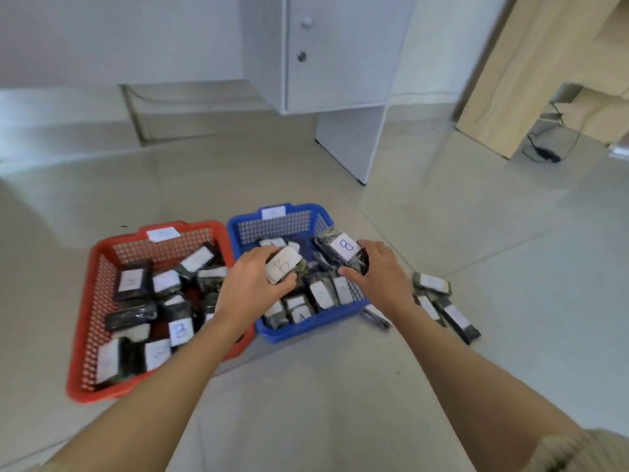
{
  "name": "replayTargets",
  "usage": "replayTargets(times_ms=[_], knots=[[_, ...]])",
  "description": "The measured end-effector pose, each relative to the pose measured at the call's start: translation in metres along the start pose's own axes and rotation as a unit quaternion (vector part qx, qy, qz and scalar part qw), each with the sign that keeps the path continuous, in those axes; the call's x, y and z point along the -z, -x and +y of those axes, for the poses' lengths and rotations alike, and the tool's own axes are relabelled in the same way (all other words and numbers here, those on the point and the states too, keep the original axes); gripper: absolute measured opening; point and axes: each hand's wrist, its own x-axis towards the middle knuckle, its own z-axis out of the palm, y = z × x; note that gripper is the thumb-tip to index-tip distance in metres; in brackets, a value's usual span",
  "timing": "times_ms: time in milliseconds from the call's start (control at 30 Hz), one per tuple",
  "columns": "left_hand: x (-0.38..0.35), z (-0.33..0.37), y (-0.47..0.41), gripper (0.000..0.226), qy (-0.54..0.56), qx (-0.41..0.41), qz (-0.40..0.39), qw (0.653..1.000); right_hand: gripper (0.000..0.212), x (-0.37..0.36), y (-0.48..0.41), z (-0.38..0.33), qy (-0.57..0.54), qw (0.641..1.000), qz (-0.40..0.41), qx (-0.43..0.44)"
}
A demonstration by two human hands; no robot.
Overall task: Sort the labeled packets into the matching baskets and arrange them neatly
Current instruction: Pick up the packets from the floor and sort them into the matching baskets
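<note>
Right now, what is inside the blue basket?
Dark packets with white labels lie in the blue basket, several in a row by its near wall. The left hand holds one B packet, the right hand another, hiding the middle. Other labels are blurred.

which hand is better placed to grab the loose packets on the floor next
Right, likely. The right hand is closest to the floor packets, right of the blue basket; the left hand is across the basket. Both hold B packets now.
</note>
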Motion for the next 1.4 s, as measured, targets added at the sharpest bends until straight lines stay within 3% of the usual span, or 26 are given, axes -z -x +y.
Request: replayTargets(times_ms=[167, 367, 533, 767, 1033, 1233, 1400], knots=[[0.032, -0.034, -0.015, 0.045, -0.038, 0.030, 0.011, 0.999, 0.061, -0.004, -0.060, -0.042, 0.045, 0.995, -0.049, 0.068], [0.023, -0.072, -0.011, 0.045, -0.066, 0.131, 0.060, 0.987, 0.062, -0.078, -0.098, -0.071, -0.056, 0.991, -0.058, 0.104], [0.027, -0.128, 0.019, 0.051, -0.094, 0.243, 0.097, 0.961, 0.060, -0.162, -0.100, -0.118, -0.138, 0.974, -0.086, 0.158], [0.050, -0.176, 0.046, 0.048, -0.071, 0.353, 0.224, 0.906, 0.056, -0.228, -0.092, -0.164, -0.138, 0.953, -0.160, 0.217], [0.069, -0.192, 0.049, 0.041, -0.030, 0.374, 0.319, 0.871, 0.034, -0.276, -0.076, -0.219, -0.162, 0.948, -0.173, 0.211], [0.088, -0.194, 0.065, 0.035, -0.012, 0.377, 0.352, 0.857, 0.041, -0.298, -0.067, -0.263, -0.145, 0.976, -0.141, 0.080], [0.095, -0.202, 0.078, 0.038, -0.003, 0.386, 0.356, 0.851, 0.035, -0.315, -0.057, -0.270, -0.192, 0.962, -0.172, 0.085]])
